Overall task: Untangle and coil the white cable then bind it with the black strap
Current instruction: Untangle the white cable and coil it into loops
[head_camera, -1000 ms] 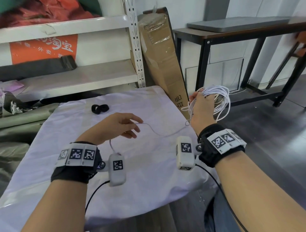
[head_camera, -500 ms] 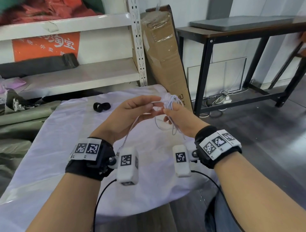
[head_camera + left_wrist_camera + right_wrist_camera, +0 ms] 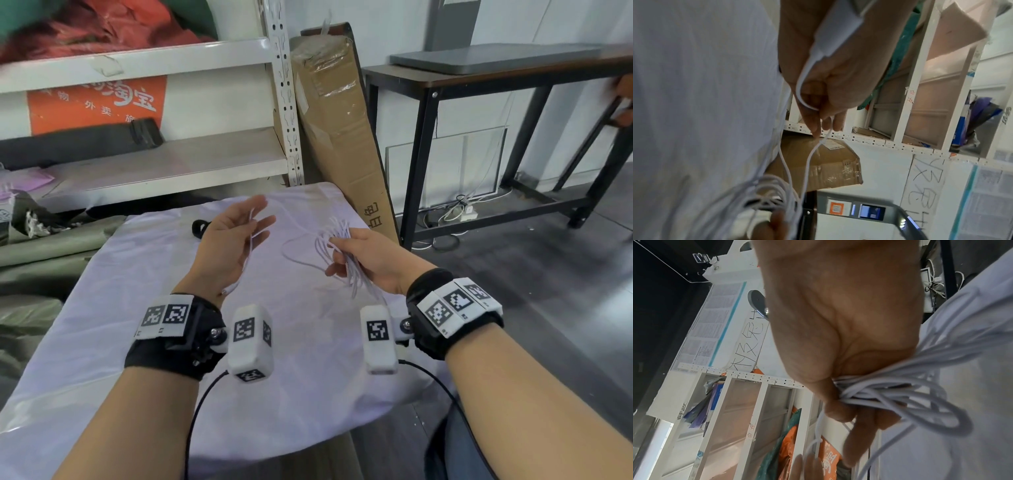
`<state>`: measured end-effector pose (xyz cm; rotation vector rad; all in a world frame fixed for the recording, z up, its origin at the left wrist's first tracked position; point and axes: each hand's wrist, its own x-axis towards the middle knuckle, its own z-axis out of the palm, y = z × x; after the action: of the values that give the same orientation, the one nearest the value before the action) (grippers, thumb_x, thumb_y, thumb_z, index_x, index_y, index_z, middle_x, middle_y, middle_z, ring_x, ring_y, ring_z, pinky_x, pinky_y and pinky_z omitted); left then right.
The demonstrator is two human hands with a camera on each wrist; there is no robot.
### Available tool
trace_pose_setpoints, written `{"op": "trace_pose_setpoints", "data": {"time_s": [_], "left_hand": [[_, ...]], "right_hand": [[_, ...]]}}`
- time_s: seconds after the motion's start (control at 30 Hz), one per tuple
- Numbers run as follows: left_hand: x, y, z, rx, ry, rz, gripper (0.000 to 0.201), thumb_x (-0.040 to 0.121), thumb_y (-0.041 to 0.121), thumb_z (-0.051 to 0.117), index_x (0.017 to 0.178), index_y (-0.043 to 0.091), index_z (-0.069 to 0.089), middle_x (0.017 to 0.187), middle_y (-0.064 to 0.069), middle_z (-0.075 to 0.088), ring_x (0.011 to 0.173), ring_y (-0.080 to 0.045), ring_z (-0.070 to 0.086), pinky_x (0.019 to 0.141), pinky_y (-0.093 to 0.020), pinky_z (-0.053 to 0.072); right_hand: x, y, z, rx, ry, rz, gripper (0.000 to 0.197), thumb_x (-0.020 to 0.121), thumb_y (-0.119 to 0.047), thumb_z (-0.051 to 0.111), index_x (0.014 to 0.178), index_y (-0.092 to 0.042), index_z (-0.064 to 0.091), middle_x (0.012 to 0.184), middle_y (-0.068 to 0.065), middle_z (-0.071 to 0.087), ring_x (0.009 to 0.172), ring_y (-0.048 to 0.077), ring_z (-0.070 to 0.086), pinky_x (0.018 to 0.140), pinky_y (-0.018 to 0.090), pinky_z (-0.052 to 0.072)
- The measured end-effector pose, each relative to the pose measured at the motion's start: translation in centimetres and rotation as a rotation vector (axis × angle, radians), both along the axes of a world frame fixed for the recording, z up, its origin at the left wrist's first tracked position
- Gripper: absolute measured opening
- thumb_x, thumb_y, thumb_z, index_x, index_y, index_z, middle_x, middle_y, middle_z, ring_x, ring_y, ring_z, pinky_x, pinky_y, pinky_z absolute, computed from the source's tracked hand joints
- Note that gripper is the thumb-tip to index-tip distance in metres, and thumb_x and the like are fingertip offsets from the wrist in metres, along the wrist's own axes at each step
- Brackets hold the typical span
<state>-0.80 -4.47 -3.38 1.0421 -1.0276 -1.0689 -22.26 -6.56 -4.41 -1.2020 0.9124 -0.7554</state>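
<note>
My right hand (image 3: 368, 260) grips a bundle of white cable (image 3: 337, 240) loops just above the table; the right wrist view shows its fingers (image 3: 840, 410) curled round the loops (image 3: 890, 394). My left hand (image 3: 239, 236) is raised to the left, palm turned inward and fingers spread. One cable strand (image 3: 807, 162) passes between its fingers, and the plug end (image 3: 834, 32) lies at the wrist. A slack strand arcs between both hands. The black strap (image 3: 198, 229) lies on the cloth behind my left hand, partly hidden.
The table is covered with a white cloth (image 3: 137, 308). A metal shelf (image 3: 171, 168) stands behind it, and a tall cardboard box (image 3: 339, 130) leans at the back right corner. A black-framed desk (image 3: 479, 78) stands to the right over dark floor.
My right hand carried the cable bundle from far right to the table's middle and met the left. The hands have since parted, the left drawing a strand away to the left.
</note>
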Motion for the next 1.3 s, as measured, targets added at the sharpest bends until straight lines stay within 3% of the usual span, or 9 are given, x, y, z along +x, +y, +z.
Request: {"op": "trace_pose_setpoints", "data": {"time_s": [0.13,0.23,0.33,0.43,0.7,0.87,0.97,1.1,1.3], "left_hand": [[1.2,-0.1,-1.2,-0.031,-0.667,0.294,0.043,0.095,-0.002,0.035,0.101,0.027,0.066,0.124,0.006,0.062,0.084,-0.010,0.062,0.066,-0.011,0.046],[0.7,0.4,-1.1,-0.045,-0.973,0.319,0.035,0.097,0.003,0.037,0.111,0.020,0.064,0.137,0.008,0.052,0.077,-0.014,0.059,0.059,-0.009,0.040],[-0.3,0.4,-0.8,-0.084,-0.961,0.206,0.029,0.094,0.001,0.047,0.110,0.020,0.062,0.140,0.005,0.049,0.107,-0.024,0.061,0.079,-0.020,0.042],[-0.7,0.3,-0.4,-0.041,-0.854,0.135,0.024,0.093,0.006,0.052,0.106,0.024,0.059,0.131,0.010,0.054,0.105,-0.021,0.062,0.079,-0.028,0.046],[-1.9,1.2,0.7,-0.124,-1.048,-0.078,0.055,0.088,-0.002,0.053,0.130,0.033,0.049,0.139,0.025,0.037,0.123,0.005,0.035,0.097,-0.017,0.032],[-3.0,2.0,2.2,-0.115,-0.557,-0.263,0.061,0.083,-0.016,0.041,0.131,0.021,0.051,0.140,0.014,0.048,0.133,0.004,0.036,0.104,-0.011,0.032],[-3.2,2.1,2.4,-0.103,-0.805,-0.358,0.068,0.085,-0.005,0.055,0.140,0.030,0.039,0.139,0.020,0.042,0.125,0.009,0.038,0.094,0.002,0.026],[-4.2,1.7,0.9,-0.172,-1.219,-0.137,0.056,0.083,0.006,0.063,0.132,0.028,0.048,0.114,0.011,0.057,0.076,0.005,0.053,0.068,-0.001,0.035],[-2.6,1.3,0.4,0.004,-0.663,-0.287,0.020,0.079,0.013,0.070,0.098,0.012,0.063,0.087,-0.003,0.061,0.080,-0.011,0.054,0.076,-0.025,0.040]], "right_hand": [[-0.2,0.3,0.4,0.057,-0.075,0.007,0.020,0.101,-0.013,0.042,0.081,-0.011,0.048,0.055,-0.002,0.045,0.040,0.007,0.038,0.044,0.018,0.038],[-0.4,0.4,0.8,0.081,-0.167,0.038,0.029,0.102,-0.014,0.038,0.074,-0.013,0.048,0.053,-0.004,0.043,0.038,0.005,0.029,0.039,0.015,0.027],[-0.4,0.2,1.1,0.098,-0.251,0.054,0.030,0.102,-0.016,0.035,0.075,-0.011,0.048,0.052,-0.004,0.041,0.037,0.004,0.027,0.039,0.016,0.022],[-0.3,0.1,1.2,0.126,-0.300,0.063,0.030,0.102,-0.017,0.033,0.075,-0.012,0.046,0.051,-0.005,0.037,0.035,0.004,0.025,0.039,0.017,0.020],[-0.5,0.3,1.2,0.130,-0.244,0.045,0.032,0.103,-0.019,0.033,0.072,-0.013,0.042,0.051,-0.005,0.035,0.037,0.004,0.023,0.040,0.017,0.019],[0.0,0.8,1.0,0.086,-0.166,0.082,0.030,0.102,-0.018,0.036,0.073,-0.013,0.045,0.051,-0.006,0.037,0.036,0.005,0.025,0.039,0.017,0.021],[0.2,1.1,1.0,0.069,-0.129,0.123,0.028,0.102,-0.021,0.039,0.077,-0.013,0.048,0.052,-0.007,0.035,0.038,0.005,0.025,0.040,0.017,0.021],[0.9,1.7,0.8,-0.002,-0.065,0.190,0.030,0.101,-0.031,0.041,0.077,-0.014,0.048,0.049,-0.008,0.029,0.038,0.005,0.021,0.039,0.017,0.017],[0.7,2.1,1.2,-0.099,-0.015,0.277,0.035,0.095,-0.042,0.048,0.073,-0.014,0.047,0.050,-0.007,0.023,0.041,0.008,0.017,0.042,0.019,0.016]]}}
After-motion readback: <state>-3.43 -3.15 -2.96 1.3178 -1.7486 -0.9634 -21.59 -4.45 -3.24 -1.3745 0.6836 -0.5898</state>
